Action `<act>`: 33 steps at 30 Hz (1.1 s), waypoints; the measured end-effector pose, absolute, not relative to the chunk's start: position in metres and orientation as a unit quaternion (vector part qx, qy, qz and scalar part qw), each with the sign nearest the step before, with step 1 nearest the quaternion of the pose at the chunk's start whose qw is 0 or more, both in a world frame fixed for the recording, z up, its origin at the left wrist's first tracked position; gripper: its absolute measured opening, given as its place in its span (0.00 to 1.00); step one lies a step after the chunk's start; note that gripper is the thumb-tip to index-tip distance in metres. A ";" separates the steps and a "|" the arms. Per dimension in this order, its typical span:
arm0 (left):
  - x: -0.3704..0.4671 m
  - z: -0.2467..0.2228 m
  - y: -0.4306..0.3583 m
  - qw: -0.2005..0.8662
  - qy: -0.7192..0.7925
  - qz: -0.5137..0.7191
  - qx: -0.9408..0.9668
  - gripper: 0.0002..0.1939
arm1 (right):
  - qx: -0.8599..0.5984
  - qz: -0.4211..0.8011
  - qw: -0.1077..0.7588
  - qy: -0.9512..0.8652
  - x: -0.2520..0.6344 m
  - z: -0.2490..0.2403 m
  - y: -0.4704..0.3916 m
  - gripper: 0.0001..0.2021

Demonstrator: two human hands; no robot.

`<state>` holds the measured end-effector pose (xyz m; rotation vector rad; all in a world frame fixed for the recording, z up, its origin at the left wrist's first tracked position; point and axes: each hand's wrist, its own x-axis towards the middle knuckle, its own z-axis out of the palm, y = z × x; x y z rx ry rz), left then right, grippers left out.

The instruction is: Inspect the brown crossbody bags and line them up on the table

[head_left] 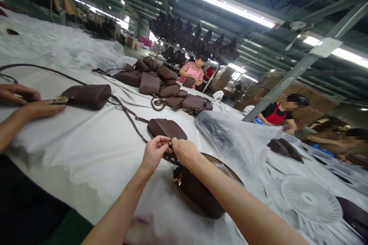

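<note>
My left hand [155,153] is closed in a pinch, thumb against fingers, on a dark brown bag strap [170,157]. Close beside it, my right hand [184,152] is also closed on the strap; the small piece between the fingertips is mostly hidden. Just beyond my fingers lies a brown handbag [168,128], with a long thin strap [129,116] trailing away to the left. Under my right forearm sits another dark brown handbag [198,191], partly covered by the arm, with gold-coloured hardware [177,179] at its left end.
At left, another person's hands [40,109] touch a brown bag [92,96] with a round gold ornament. Several brown bags [149,82] are piled farther back. Right of me are a clear plastic sheet [230,134] and a white fan [312,199]. Co-workers [192,71] stand beyond the white-covered table [86,141].
</note>
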<state>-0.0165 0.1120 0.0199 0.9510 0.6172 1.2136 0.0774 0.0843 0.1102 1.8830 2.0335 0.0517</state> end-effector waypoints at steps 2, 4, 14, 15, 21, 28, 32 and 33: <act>-0.019 0.027 0.109 0.597 0.256 0.549 0.526 0.12 | 0.681 0.017 0.168 0.713 0.082 0.108 0.083 0.12; -0.023 0.034 0.106 0.519 0.241 0.520 0.634 0.19 | 0.688 0.010 0.161 0.707 0.087 0.105 0.081 0.12; -0.029 0.011 0.114 0.526 0.294 0.414 0.682 0.16 | 0.667 -0.029 0.082 0.740 0.115 0.113 0.065 0.15; -0.027 0.009 0.113 0.539 0.285 0.425 0.669 0.12 | 0.662 -0.031 0.082 0.745 0.115 0.116 0.062 0.15; -0.040 0.018 0.108 0.542 0.284 0.413 0.675 0.09 | 0.634 -0.003 0.084 0.769 0.132 0.125 0.027 0.35; -0.106 0.029 0.124 0.579 0.338 0.418 0.613 0.11 | 0.693 -0.021 0.079 0.717 0.167 0.118 0.007 0.28; -0.158 0.009 0.124 0.560 0.404 0.410 0.596 0.12 | 0.701 -0.055 0.048 0.709 0.168 0.120 0.004 0.29; -0.168 0.004 0.120 0.582 0.394 0.347 0.621 0.11 | 0.702 -0.056 0.054 0.708 0.167 0.121 0.003 0.25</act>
